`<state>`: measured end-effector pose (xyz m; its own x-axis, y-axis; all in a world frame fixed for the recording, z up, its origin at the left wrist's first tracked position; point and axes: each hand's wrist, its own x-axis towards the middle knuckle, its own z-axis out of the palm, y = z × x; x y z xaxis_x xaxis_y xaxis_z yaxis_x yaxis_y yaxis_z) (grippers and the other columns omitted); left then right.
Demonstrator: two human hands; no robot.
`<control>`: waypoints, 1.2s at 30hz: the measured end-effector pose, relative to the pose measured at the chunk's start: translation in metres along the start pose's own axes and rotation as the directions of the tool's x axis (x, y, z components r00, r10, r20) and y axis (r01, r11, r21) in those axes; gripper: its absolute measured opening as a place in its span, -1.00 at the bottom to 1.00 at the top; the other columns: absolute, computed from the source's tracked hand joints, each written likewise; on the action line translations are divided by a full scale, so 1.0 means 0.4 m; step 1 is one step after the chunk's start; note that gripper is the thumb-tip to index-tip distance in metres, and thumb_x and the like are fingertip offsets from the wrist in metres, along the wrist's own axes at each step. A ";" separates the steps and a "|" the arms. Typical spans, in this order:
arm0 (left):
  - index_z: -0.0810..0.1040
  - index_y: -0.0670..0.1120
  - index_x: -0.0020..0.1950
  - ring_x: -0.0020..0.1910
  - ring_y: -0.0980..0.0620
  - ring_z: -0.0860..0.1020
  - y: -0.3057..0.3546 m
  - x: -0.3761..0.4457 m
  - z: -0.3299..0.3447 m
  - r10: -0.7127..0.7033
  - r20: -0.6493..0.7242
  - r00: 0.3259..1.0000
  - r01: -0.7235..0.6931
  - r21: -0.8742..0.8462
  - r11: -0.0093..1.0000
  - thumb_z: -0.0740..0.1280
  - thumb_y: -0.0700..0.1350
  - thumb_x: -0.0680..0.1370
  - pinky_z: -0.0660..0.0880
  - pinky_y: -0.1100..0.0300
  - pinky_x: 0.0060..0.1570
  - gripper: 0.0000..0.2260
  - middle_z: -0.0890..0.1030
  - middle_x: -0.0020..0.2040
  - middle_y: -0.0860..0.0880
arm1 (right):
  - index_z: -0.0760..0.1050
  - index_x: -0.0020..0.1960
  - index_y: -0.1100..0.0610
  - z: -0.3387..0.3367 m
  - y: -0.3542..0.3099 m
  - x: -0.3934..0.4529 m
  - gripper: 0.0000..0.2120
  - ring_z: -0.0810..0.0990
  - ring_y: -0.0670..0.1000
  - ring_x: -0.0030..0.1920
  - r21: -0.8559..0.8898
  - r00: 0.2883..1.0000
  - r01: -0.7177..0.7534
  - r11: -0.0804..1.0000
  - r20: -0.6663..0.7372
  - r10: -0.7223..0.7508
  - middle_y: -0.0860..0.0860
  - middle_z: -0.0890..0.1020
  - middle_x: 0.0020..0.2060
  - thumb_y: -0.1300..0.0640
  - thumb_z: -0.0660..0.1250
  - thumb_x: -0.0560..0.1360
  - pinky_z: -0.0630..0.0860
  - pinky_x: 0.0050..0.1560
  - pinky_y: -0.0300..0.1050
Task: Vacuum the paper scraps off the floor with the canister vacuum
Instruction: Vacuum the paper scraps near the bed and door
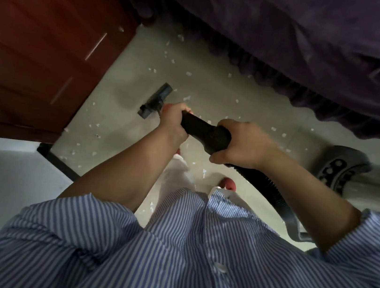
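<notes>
Fingers of both hands are wrapped tight around the black vacuum handle [202, 129]: the left hand [174, 119] grips its forward end, the right hand [241, 142] its thicker rear end, where the ribbed hose [268, 190] curves back past the striped shirt [168, 251]. Ahead of the left hand, the floor nozzle [156, 100] rests on the beige floor [216, 91] near the red-brown cabinet [40, 35]. White paper scraps [189, 73] lie scattered across the floor between cabinet and purple bedspread [297, 49].
</notes>
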<state>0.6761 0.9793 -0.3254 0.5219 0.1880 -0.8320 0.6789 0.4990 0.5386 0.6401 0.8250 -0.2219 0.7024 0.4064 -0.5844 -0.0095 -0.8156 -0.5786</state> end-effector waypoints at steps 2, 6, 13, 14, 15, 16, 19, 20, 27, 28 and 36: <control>0.22 -0.13 -0.38 -0.74 0.12 0.34 0.055 0.030 -0.007 0.004 0.004 1.000 -0.004 0.009 1.000 0.06 -0.32 0.57 0.34 0.36 -0.58 -0.68 0.34 -0.65 -0.01 | 0.46 0.04 0.10 0.003 -0.027 0.054 -0.63 0.54 0.08 -0.13 -0.008 1.000 0.005 1.000 -0.031 -0.006 0.03 0.55 -0.17 0.00 0.46 0.32 0.44 -0.21 -0.16; 0.15 -0.10 -0.40 -0.74 0.14 0.33 0.194 0.131 -0.012 0.020 0.046 0.999 -0.022 0.036 0.999 0.00 -0.26 0.61 0.32 0.39 -0.61 -0.64 0.31 -0.71 0.04 | 0.45 0.08 0.13 -0.015 -0.094 0.193 -0.60 0.53 0.08 -0.15 0.034 0.994 0.001 0.999 -0.111 0.002 0.03 0.54 -0.18 -0.02 0.43 0.35 0.40 -0.24 -0.16; 0.20 -0.13 -0.42 -0.74 0.12 0.35 0.470 0.340 0.017 -0.028 0.079 0.997 0.010 0.212 0.977 0.08 -0.26 0.60 0.34 0.28 -0.50 -0.63 0.33 -0.71 0.04 | 0.42 0.08 0.13 -0.093 -0.206 0.487 -0.61 0.53 0.09 -0.15 0.111 0.976 -0.095 0.989 -0.185 0.114 0.04 0.54 -0.18 -0.02 0.42 0.35 0.38 -0.24 -0.15; 0.21 -0.13 -0.41 -0.73 0.12 0.35 0.504 0.378 0.026 -0.040 0.073 0.997 0.022 0.236 0.971 0.09 -0.26 0.59 0.34 0.28 -0.47 -0.65 0.34 -0.71 0.04 | 0.41 0.09 0.13 -0.100 -0.213 0.534 -0.60 0.53 0.10 -0.14 0.133 0.972 -0.112 0.985 -0.190 0.136 0.04 0.55 -0.17 -0.01 0.42 0.35 0.40 -0.23 -0.15; 0.22 -0.14 -0.41 -0.73 0.12 0.36 0.528 0.406 0.030 -0.041 0.059 0.997 0.025 0.256 0.966 0.10 -0.27 0.59 0.34 0.28 -0.46 -0.65 0.34 -0.70 0.04 | 0.41 0.10 0.13 -0.102 -0.218 0.570 -0.59 0.54 0.10 -0.14 0.151 0.970 -0.121 0.981 -0.192 0.149 0.05 0.55 -0.16 0.00 0.42 0.34 0.42 -0.22 -0.14; 0.24 -0.14 -0.40 -0.73 0.13 0.36 0.546 0.428 0.035 -0.044 0.052 0.998 0.029 0.271 0.962 0.12 -0.28 0.58 0.35 0.28 -0.47 -0.66 0.35 -0.70 0.04 | 0.41 0.11 0.13 -0.104 -0.220 0.598 -0.59 0.54 0.10 -0.13 0.165 0.968 -0.122 0.979 -0.196 0.154 0.05 0.56 -0.15 0.00 0.42 0.34 0.44 -0.21 -0.13; 0.29 -0.14 -0.38 -0.70 0.13 0.38 0.593 0.498 0.055 -0.057 0.023 0.998 0.047 0.316 0.948 0.15 -0.28 0.56 0.38 0.30 -0.49 -0.70 0.38 -0.69 0.04 | 0.40 0.14 0.13 -0.104 -0.217 0.688 -0.56 0.55 0.10 -0.11 0.206 0.957 -0.148 0.967 -0.218 0.193 0.04 0.55 -0.13 0.00 0.42 0.34 0.48 -0.18 -0.11; 0.30 -0.14 -0.38 -0.69 0.13 0.39 0.599 0.518 0.059 -0.067 0.023 0.998 0.055 0.336 0.940 0.16 -0.29 0.55 0.39 0.29 -0.49 -0.71 0.39 -0.68 0.03 | 0.40 0.15 0.14 -0.103 -0.215 0.707 -0.55 0.55 0.10 -0.11 0.220 0.954 -0.157 0.963 -0.220 0.206 0.04 0.55 -0.13 0.00 0.42 0.34 0.49 -0.17 -0.11; 0.33 -0.16 -0.39 -0.71 0.14 0.40 0.605 0.563 0.084 -0.174 0.032 0.984 0.141 0.453 0.880 0.16 -0.27 0.56 0.38 0.27 -0.44 -0.70 0.40 -0.69 0.03 | 0.40 0.17 0.16 -0.092 -0.200 0.750 -0.53 0.57 0.11 -0.09 0.288 0.933 -0.223 0.931 -0.215 0.290 0.09 0.59 -0.08 0.02 0.43 0.35 0.53 -0.13 -0.09; 0.33 -0.16 -0.38 -0.71 0.14 0.40 0.598 0.558 0.085 -0.190 0.033 0.981 0.154 0.460 0.875 0.16 -0.27 0.56 0.38 0.28 -0.44 -0.70 0.40 -0.70 0.03 | 0.40 0.17 0.16 -0.088 -0.199 0.743 -0.54 0.57 0.11 -0.10 0.291 0.931 -0.230 0.929 -0.211 0.297 0.08 0.59 -0.09 0.03 0.43 0.35 0.53 -0.14 -0.09; 0.30 -0.15 -0.38 -0.44 0.06 0.36 0.518 0.502 0.054 -0.233 0.041 0.972 0.191 0.446 0.874 0.14 -0.29 0.57 0.36 0.27 -0.39 -0.69 0.38 -0.71 0.03 | 0.40 0.14 0.16 -0.038 -0.200 0.647 -0.54 0.57 0.14 -0.09 0.269 0.926 -0.266 0.926 -0.196 0.323 0.05 0.55 -0.15 0.02 0.45 0.33 0.46 -0.18 -0.10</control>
<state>0.9327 1.1022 -0.3778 0.3699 0.0319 -0.9285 0.9237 0.0948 0.3713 0.8337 0.9892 -0.3183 0.7869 0.0316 -0.6163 -0.3874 -0.7522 -0.5331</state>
